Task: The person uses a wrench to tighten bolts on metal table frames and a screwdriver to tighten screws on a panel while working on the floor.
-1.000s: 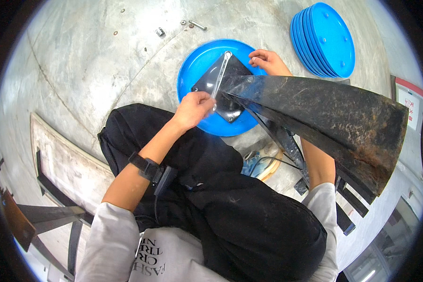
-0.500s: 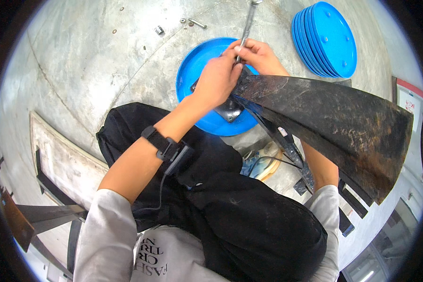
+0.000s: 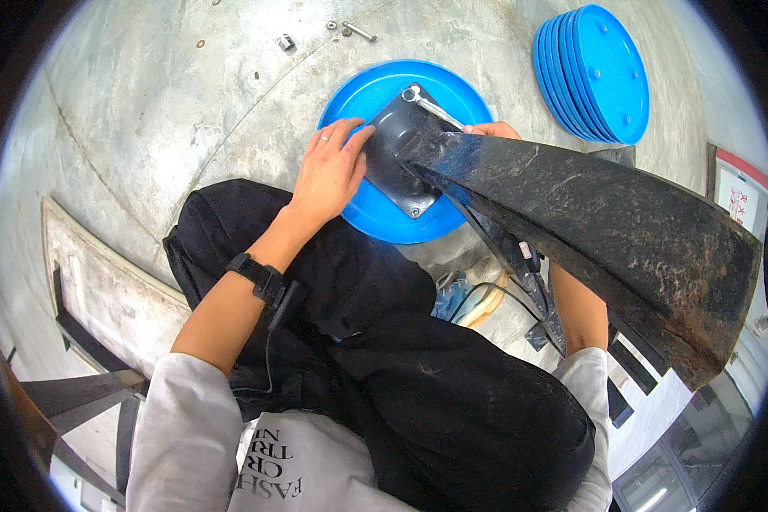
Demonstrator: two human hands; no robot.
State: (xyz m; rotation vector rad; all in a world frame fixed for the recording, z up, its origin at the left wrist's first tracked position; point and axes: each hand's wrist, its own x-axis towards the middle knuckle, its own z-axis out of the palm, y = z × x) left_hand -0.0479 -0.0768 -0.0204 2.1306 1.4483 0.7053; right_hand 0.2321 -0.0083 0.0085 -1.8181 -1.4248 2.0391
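A black square plate (image 3: 391, 149) lies on a blue round disc (image 3: 343, 101) with a raised rim. From the plate a wide, scuffed black metal post (image 3: 606, 200) runs toward the right. A silver wrench (image 3: 435, 109) has its ring end at the plate's far corner, over a bolt. My right hand (image 3: 495, 130), partly hidden behind the post, has its fingers closed at the wrench's other end. My left hand (image 3: 331, 169) is open, with fingers apart over the plate's left corner and the disc's rim. Another bolt (image 3: 416, 211) sits in the plate's near corner.
A stack of blue discs (image 3: 610, 77) stands on edge at the far right. A bolt (image 3: 360, 32), nuts and a small metal piece (image 3: 285, 42) lie on the concrete floor. A whitish panel with black legs (image 3: 102, 264) is at the left. My black-clad legs (image 3: 435, 375) lie close below.
The wrench, upright between both hands before, now lies low with its ring end at the plate's far corner. My left hand has let go and moved left, uncovering the plate.
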